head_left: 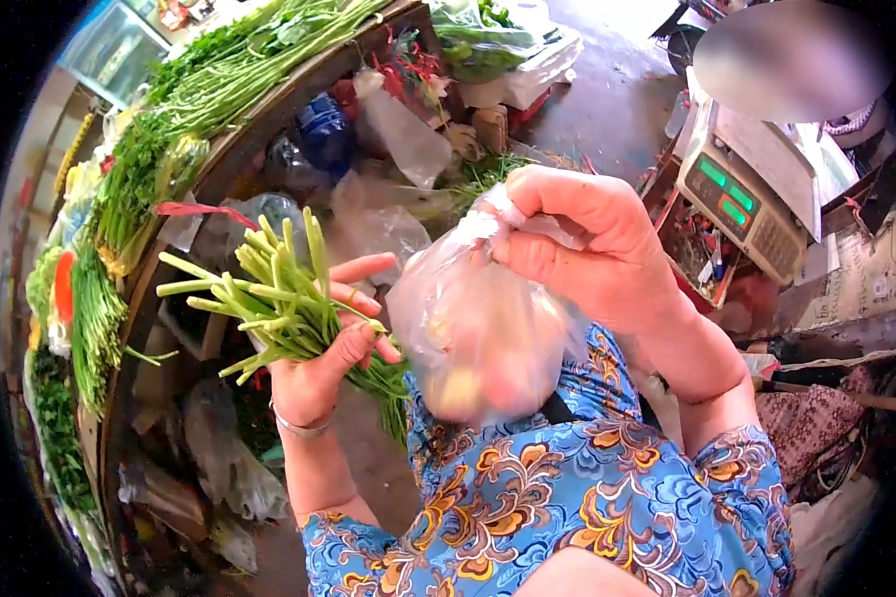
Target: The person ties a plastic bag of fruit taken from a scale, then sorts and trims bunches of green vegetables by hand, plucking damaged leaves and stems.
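A bundle of long green vegetable stems (281,316) is gripped in my left hand (319,373), with cut ends pointing up and left and leaves hanging below the hand. Its index finger stretches toward the plastic bag. My right hand (592,239) pinches the gathered neck of a clear plastic bag (468,328) between thumb and finger. Through the bag, blurred yellowish and reddish round pieces show; their kind is unclear. The bag hangs in front of my chest, beside the stems.
Leafy greens (259,75) line a curved wooden stall ledge (209,189) on the left. Plastic bags and a blue bottle (326,134) lie beneath it. A digital scale (742,189) with lit green displays stands at right, above a box of small items (702,254).
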The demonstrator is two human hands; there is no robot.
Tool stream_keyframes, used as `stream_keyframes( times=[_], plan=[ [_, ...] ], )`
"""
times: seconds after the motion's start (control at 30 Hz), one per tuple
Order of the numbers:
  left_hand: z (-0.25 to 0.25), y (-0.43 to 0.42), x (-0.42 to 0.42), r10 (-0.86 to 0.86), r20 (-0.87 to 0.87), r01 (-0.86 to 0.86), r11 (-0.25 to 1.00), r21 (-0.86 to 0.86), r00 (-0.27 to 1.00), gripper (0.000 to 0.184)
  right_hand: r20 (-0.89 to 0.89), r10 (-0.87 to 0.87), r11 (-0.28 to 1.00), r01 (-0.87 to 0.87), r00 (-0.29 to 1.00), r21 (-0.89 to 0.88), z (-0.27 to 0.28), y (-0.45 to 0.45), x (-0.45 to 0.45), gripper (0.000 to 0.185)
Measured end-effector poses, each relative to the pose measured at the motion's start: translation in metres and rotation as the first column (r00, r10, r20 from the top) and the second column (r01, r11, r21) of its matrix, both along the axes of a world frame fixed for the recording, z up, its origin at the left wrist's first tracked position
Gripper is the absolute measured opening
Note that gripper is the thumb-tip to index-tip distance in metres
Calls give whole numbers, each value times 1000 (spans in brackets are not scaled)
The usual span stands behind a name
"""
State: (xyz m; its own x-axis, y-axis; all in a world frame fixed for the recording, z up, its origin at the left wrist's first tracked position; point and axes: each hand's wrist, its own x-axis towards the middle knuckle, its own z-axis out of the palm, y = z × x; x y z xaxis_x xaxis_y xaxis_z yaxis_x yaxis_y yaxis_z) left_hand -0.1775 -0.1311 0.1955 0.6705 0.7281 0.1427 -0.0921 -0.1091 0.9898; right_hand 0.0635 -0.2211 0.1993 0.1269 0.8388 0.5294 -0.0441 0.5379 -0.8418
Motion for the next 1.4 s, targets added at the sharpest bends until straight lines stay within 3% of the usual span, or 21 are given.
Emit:
stream_keyframes(
  times=[0.17, 0.33, 0.4, 0.5, 0.57, 0.6, 0.67, 0.7, 0.83, 0.93, 1.0, 1.03, 1.07, 1.13, 1.2, 1.33, 1.4],
  plan=[
    [5, -5, -7, -32, 43, 36, 994, -103, 999, 24, 68, -34, 999, 35, 997, -7, 3, -1, -3, 8],
    [6, -22, -6, -48, 11, 48, 996, -77, 999, 31, 308, -169, 982, 132, 936, 137, 19, -5, -8, 6],
    [11, -39, 3, -170, 90, 171, 985, 1, 981, 32, 367, -184, 976, 125, 912, 180, 29, -11, -9, 6],
    [-4, -24, -8, -357, 22, 357, 926, -122, 934, 35, 429, -201, 967, 108, 880, 231, 28, 0, -23, 8],
    [-15, -32, 0, -386, 193, 422, 883, -204, 902, 34, 474, -212, 965, 106, 855, 241, 31, 0, -30, 11],
    [-16, -32, 0, -450, 174, 480, 844, -238, 876, 37, 475, -213, 964, 105, 854, 245, 31, 0, -32, 11],
    [-8, -45, 5, -368, 175, 408, 829, -384, 913, 38, 527, -234, 953, 85, 817, 290, 29, 2, -33, 20],
    [-13, -49, 6, -336, 246, 411, 816, -407, 909, 40, 519, -241, 954, 101, 820, 283, 29, 3, -34, 12],
    [-20, -49, 7, -347, 353, 470, 803, -366, 869, 40, 568, -217, 964, 83, 794, 252, 33, 1, -31, 12],
    [-22, -47, 3, -217, 375, 355, 867, -351, 901, 28, 635, -155, 976, 17, 757, 217, 42, -4, -21, 13],
    [-25, -46, 3, -175, 401, 329, 876, -354, 899, 23, 772, -138, 988, 32, 620, 151, 53, -12, -7, 14],
    [-30, -45, 3, -136, 410, 296, 886, -356, 902, 22, 809, -255, 965, 85, 530, 248, 56, -18, -6, 9],
    [-34, -44, 2, -97, 416, 262, 895, -360, 904, 22, 812, -250, 966, 83, 528, 243, 62, -25, -9, 9],
    [-34, -45, 4, -66, 419, 237, 898, -371, 906, 23, 892, -402, 916, 94, 208, 391, 76, -35, -10, 11],
    [-34, -47, 7, -14, 372, 168, 907, -387, 928, 25, 870, -460, 888, 72, 181, 454, 78, -34, -12, 15],
    [-34, -44, 9, -62, 332, 190, 910, -367, 941, 38, 858, -464, 868, -80, 219, 490, 65, -27, -25, 17],
    [-31, -47, 11, -27, 343, 156, 922, -355, 939, 43, 824, -341, 886, -140, 452, 443, 52, -23, -34, 18]
  ],
)
